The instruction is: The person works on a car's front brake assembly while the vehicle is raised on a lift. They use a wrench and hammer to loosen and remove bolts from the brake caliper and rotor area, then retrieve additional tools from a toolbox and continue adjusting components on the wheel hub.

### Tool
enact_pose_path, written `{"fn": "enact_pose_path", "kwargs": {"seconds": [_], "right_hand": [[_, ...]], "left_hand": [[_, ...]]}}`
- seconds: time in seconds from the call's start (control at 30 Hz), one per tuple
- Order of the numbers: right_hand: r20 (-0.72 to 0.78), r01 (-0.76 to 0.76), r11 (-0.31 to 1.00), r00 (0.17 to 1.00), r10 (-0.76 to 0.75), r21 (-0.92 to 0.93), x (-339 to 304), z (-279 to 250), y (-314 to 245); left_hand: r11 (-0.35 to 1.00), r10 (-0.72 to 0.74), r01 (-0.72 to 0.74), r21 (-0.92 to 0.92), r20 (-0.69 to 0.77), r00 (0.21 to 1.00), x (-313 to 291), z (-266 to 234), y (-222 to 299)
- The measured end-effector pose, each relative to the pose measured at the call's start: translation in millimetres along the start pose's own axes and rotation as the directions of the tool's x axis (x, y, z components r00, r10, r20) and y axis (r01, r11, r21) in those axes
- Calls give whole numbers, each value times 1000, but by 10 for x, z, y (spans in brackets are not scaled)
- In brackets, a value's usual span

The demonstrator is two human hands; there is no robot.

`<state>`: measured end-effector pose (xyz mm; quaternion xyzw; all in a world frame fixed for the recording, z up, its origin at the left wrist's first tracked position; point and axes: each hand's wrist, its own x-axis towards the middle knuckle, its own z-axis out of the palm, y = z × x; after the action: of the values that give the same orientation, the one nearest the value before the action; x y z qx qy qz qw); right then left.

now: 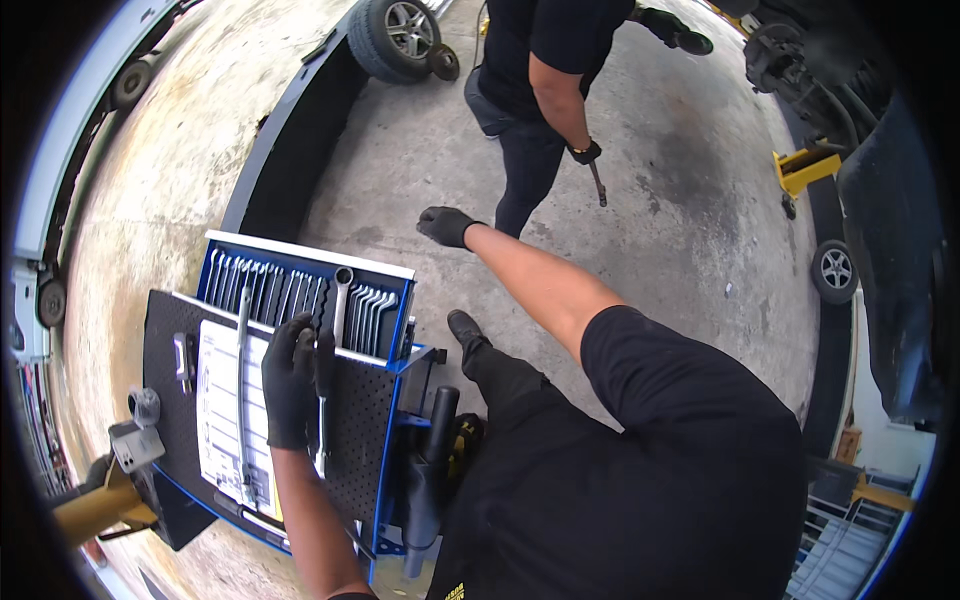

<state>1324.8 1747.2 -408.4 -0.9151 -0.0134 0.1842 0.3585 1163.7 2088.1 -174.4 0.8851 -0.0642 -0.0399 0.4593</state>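
On the left, the left hand [290,385] is hanging beside a black-handled tool [323,380] above the counter [355,450]; I can't tell whether it, or the right hand [446,227] farther off, is gripping. A careless brush could be sending the tool toward the open drawer [310,256]; it's running near to far, handle pointing far.

PLACE: vehicle repair workshop | FLOOR: stained concrete [660,205] | TOOL CART [355,430]: open drawer [310,255] of wrenches [342,305] along far edge | TOP: detached wheel [408,32] | RIGHT: vehicle [890,310] with exposed hub [775,55], yellow lift arm [808,170]
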Motion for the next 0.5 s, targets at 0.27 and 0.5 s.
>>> {"fn": "enact_pose_path", "kwargs": {"seconds": [0.27,0.5], "right_hand": [[488,-114,993,868,92,15,727,664,-297],[333,-18,957,939,-82,288,488,1467,-178]], "left_hand": [[987,-70,29,159,259,963,742,198,-475],[978,-124,76,192,250,960,837,184,-399]]}}
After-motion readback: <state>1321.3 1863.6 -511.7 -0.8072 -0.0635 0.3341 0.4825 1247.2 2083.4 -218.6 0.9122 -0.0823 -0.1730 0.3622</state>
